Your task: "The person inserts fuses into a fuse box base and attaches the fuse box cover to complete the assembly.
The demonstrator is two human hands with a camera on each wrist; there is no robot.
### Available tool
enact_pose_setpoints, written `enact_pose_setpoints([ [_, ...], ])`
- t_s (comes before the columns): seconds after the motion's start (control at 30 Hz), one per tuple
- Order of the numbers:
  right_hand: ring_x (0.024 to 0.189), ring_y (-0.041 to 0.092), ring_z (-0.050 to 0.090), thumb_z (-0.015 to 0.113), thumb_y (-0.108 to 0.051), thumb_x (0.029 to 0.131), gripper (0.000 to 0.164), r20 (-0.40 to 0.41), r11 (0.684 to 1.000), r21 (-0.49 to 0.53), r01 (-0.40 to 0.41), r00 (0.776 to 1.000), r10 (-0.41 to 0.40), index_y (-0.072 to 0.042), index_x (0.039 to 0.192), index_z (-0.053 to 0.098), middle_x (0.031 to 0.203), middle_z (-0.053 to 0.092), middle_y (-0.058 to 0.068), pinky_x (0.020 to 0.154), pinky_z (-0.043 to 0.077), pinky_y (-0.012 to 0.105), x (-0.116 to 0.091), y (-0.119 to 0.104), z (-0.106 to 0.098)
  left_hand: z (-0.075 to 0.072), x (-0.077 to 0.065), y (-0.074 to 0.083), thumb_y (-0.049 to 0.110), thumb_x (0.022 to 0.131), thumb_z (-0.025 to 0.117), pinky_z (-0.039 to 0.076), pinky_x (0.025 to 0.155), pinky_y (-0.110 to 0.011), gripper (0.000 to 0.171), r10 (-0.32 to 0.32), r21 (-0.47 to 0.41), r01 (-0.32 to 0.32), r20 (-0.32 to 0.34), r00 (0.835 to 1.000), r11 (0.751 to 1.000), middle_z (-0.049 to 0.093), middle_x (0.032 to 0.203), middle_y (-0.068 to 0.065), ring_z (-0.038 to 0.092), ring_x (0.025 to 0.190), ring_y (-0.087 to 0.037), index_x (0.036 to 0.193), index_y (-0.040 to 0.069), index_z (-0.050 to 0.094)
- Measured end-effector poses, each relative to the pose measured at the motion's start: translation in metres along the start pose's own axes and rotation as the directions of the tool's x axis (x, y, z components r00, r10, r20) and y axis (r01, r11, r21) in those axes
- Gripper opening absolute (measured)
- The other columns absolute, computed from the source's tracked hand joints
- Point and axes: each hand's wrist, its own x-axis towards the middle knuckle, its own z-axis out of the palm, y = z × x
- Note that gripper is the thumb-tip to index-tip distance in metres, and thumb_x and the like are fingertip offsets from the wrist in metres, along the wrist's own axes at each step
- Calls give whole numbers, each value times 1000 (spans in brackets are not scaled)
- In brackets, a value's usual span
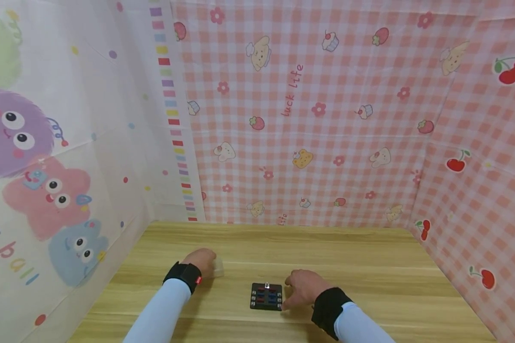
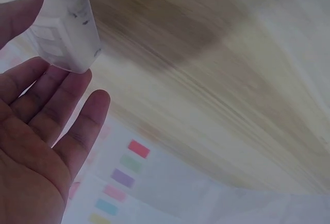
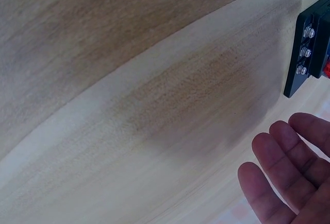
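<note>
A black fuse block (image 1: 266, 296) lies flat on the wooden table, with red and blue blade fuses in its middle and metal screw terminals along its sides. At its right edge is my right hand (image 1: 304, 288), thumb and fingers spread apart and nothing between them. In the right wrist view the fingers are loosely bent below the fuse block (image 3: 305, 49). Farther left, my left hand (image 1: 200, 263) holds a clear plastic cover (image 2: 72, 33) between the thumb and the fingertips. The cover is a small see-through box shape, faint in the head view.
Wood-grain table (image 1: 347, 252) runs back to a pink checked cloth (image 1: 347, 181) hung behind it. A white cloth (image 1: 128, 143) with cartoon figures hangs on the left, and a cherry-print cloth (image 1: 468, 200) on the right.
</note>
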Motion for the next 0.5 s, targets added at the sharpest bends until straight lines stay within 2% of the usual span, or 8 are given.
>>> enact_pose_setpoints([
  [0.1,92,22,61,83,-50,71,63,-1,1000,0,-4,1000,4,-6,114,72,100,65,3,90,49,43,0,0,0,-3,-1,7,1,74,73,41,67,-37,19,6,-46,-5,16,1000,999,52,70,0,45,66,-19,73,10,57],
  [0.23,90,21,61,84,-50,71,63,5,1000,4,-12,1000,12,-6,115,71,98,64,2,89,49,43,0,-1,0,-3,0,14,1,74,74,43,68,-38,16,39,-61,-39,3,999,997,55,72,0,47,67,-19,75,9,60],
  [0.33,89,21,61,83,-50,71,63,10,1000,6,-11,1000,11,-6,115,71,98,64,2,89,49,43,0,-1,0,-2,2,17,2,73,76,48,75,-41,14,67,-40,-67,-6,998,997,62,78,-3,56,73,-21,82,6,65],
  [0.5,90,22,61,83,-51,72,63,7,1000,-11,0,1000,1,-6,115,71,99,64,3,90,49,43,-1,-1,0,-5,4,23,3,73,79,49,89,-46,26,80,-29,-80,8,997,996,69,94,-13,65,92,-30,98,-1,70],
])
